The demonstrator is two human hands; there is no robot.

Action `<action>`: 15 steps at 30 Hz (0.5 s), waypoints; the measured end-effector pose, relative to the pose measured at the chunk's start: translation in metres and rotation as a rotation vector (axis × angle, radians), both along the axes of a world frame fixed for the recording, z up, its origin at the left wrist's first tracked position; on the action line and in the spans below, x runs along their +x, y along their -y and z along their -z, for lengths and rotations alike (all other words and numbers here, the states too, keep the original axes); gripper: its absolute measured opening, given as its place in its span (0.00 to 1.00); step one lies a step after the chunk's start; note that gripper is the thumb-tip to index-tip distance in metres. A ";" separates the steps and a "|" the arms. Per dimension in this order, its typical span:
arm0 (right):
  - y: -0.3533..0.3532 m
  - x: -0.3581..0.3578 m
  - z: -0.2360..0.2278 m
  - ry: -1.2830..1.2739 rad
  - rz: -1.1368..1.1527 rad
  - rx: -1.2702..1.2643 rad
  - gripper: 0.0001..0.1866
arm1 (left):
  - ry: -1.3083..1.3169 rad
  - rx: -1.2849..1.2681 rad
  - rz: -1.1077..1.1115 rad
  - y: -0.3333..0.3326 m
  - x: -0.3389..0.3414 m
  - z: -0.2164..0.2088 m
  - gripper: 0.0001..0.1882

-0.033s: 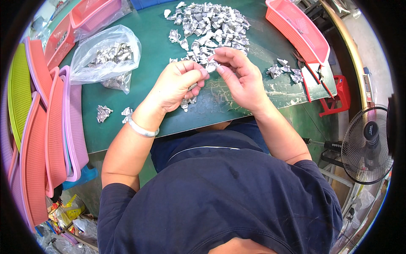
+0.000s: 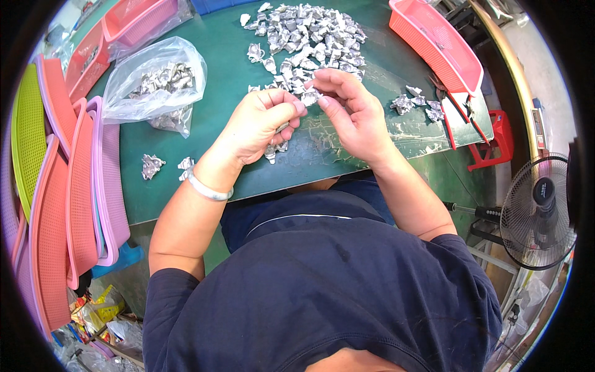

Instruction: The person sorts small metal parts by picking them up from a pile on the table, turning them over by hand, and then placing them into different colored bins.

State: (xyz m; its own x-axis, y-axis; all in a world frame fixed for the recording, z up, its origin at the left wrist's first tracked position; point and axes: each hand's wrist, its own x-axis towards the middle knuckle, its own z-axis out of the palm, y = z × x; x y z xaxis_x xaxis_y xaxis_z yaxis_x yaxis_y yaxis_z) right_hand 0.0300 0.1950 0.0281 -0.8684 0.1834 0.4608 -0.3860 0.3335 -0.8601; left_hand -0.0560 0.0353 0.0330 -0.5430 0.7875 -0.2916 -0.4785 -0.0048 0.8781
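A silver part (image 2: 310, 98) is seen between the left grip (image 2: 263, 119) and the right grip (image 2: 358, 118), just ahead of the left thumb and nearer to the right fingertips, by which it seems to be held. Its long axis cannot be told, being partly covered. The left grip is pinched; whether the part's edge is also grasped there cannot be told. Beyond both grips, a pile (image 2: 310, 34) is spread on the worktop (image 2: 217, 22).

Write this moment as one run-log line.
left hand: curled | right hand: at metal part, grip unclear | table: metal pile, clear bag
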 end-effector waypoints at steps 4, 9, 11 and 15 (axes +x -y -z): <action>0.000 0.001 -0.002 0.011 -0.023 -0.012 0.17 | 0.009 0.006 -0.006 0.000 0.001 -0.001 0.04; -0.001 0.000 -0.002 0.015 0.024 0.013 0.19 | -0.015 0.018 -0.045 -0.002 0.003 0.000 0.05; -0.002 0.001 -0.004 0.082 0.033 0.016 0.20 | -0.019 0.042 -0.018 -0.001 0.001 0.002 0.05; -0.003 0.004 -0.008 0.151 0.013 0.014 0.23 | -0.163 0.000 -0.052 -0.003 0.002 0.001 0.05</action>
State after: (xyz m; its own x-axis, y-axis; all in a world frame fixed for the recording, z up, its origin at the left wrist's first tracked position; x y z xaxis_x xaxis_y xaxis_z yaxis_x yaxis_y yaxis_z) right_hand 0.0337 0.1975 0.0362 -0.9257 0.1900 0.3272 -0.2476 0.3498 -0.9035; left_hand -0.0539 0.0379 0.0320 -0.6231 0.7569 -0.1968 -0.3292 -0.0256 0.9439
